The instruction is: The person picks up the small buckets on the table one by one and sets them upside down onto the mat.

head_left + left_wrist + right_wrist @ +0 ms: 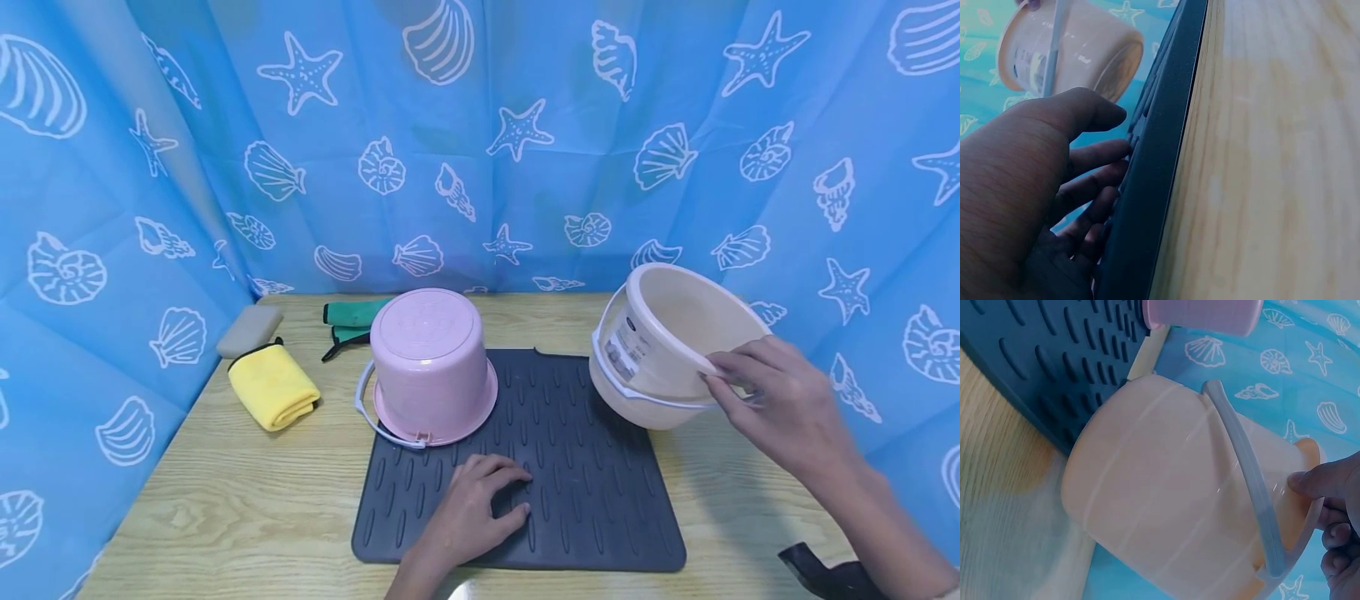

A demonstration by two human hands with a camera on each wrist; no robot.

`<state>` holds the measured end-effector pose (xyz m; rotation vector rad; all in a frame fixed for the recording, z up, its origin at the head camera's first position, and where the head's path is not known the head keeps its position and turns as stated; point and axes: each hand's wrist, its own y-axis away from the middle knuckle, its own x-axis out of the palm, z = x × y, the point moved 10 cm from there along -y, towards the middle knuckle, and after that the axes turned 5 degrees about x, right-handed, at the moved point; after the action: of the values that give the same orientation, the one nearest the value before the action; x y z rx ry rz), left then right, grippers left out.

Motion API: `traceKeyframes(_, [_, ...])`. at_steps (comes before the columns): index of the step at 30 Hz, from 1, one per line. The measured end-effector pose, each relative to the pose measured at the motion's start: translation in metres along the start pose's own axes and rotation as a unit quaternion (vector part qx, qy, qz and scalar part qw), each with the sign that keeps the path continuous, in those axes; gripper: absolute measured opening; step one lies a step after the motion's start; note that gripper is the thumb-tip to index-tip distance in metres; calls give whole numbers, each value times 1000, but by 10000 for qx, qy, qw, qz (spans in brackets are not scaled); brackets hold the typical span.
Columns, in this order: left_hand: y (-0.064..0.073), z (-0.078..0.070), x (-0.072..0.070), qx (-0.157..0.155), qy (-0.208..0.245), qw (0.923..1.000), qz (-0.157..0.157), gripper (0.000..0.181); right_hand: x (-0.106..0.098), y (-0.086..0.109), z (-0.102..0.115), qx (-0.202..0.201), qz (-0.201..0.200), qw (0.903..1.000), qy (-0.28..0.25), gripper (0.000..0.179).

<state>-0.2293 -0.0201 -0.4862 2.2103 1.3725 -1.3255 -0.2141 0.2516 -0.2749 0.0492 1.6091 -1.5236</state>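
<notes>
My right hand (pixel 783 400) pinches the rim of a cream bucket (pixel 660 392), thumb outside and fingers over the inner edge. The bucket tilts above the right back part of a dark ridged mat (pixel 577 500); its pale handle hangs against the labelled side. In the right wrist view the thumb presses the bucket (pixel 1154 481) near its lip. My left hand (pixel 472 508) rests on the front of the mat with fingers loosely bent and nothing in them. An upside-down pink bucket (pixel 431 367) stands at the mat's back left, its handle lying at the left.
A folded yellow cloth (pixel 273 387) and a greyish sponge (pixel 250 331) lie on the wooden table (pixel 225 500) at left. Behind the pink bucket is a green cloth (pixel 352 314). A black object (pixel 825 575) sits at the front right. A blue shell-print curtain (pixel 480 108) encloses the table.
</notes>
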Motion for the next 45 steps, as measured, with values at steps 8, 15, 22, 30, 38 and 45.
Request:
traceKeyframes(8, [-1,-1,0,-38,22,10000,34,31,0,0,-3,188,-265,9995,40,64])
traceKeyframes(15, [0,-3,-4,-26,168,9998,-40,31,-1,0,-9,405,-402,9983,-74,57])
traceKeyframes(22, [-1,0,-11,25,692,9974,-212,32,-1,0,-12,711,-397,9964,-249,26])
traceKeyframes(30, [-5,2,-22,-55,1533,9871,-452,34,2,3,-19,1004,-427,9932,-404,30])
traceKeyframes(38, [-14,0,-36,38,1715,9812,-887,33,0,2,-24,1223,-477,9896,-586,26])
traceKeyframes(45, [-29,-1,-47,46,1999,9737,-1095,39,-4,5,-27,1436,-764,9843,-684,25])
